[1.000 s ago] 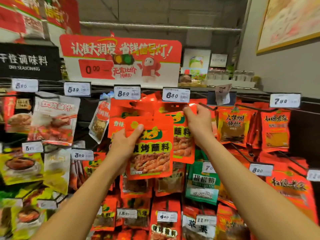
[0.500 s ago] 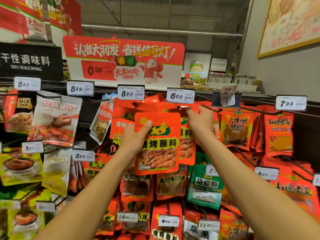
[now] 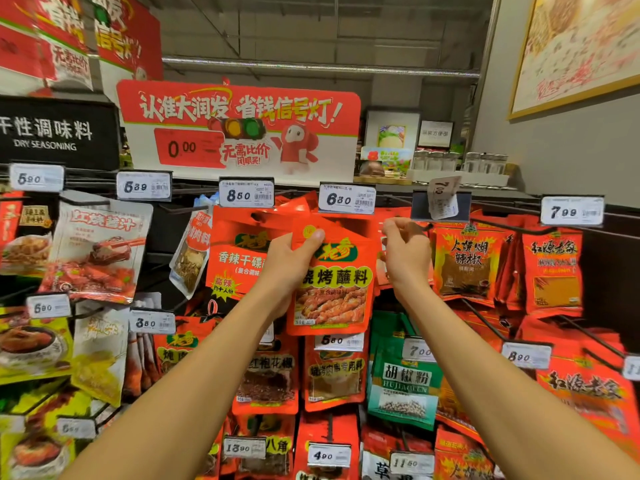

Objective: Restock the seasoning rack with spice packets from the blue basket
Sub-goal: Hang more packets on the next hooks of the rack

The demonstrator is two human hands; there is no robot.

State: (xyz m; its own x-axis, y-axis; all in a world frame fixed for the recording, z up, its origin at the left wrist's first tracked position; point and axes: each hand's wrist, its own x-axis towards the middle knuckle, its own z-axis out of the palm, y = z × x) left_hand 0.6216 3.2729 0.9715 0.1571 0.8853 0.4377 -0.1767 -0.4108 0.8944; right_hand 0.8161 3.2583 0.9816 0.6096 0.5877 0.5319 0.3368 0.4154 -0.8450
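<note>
- Compared with half a second ago, the orange barbecue-dip packet (image 3: 332, 278) sits higher and closer to the top row of the seasoning rack (image 3: 391, 202); its upper edge now reaches just under the 6.80 price tag (image 3: 347, 199), where before it hung clearly below the tag.
- The left hand (image 3: 294, 268) grips the packet at its upper left corner, thumb pressed across the front near the yellow round mark, fingers wrapped behind.
- The right hand (image 3: 403, 251) has shifted too: earlier it was at the packets already on the hook, now it is drawn slightly right of the new packet, fingers curled together near the peg tip (image 3: 427, 226). Whether it pinches the peg or the top of a hanging packet cannot be told from this view.
- As a judgement, this means the hanging step is in hand but not done: the packet's hole has been brought up toward the peg, and the right hand seems to steady the peg or clear room.
- The packet stands upright, its long axis vertical, printed face toward the camera, header with the hang hole uppermost and the food picture toward the bottom. It is tilted very slightly, top leaning left.
- It lies in front of its matching packets at the upper middle of the rack, between the spicy-dip packet (image 3: 239, 261) on the left and the chilli-powder packets (image 3: 465, 261) on the right.
- The blue basket is not in view.
</note>
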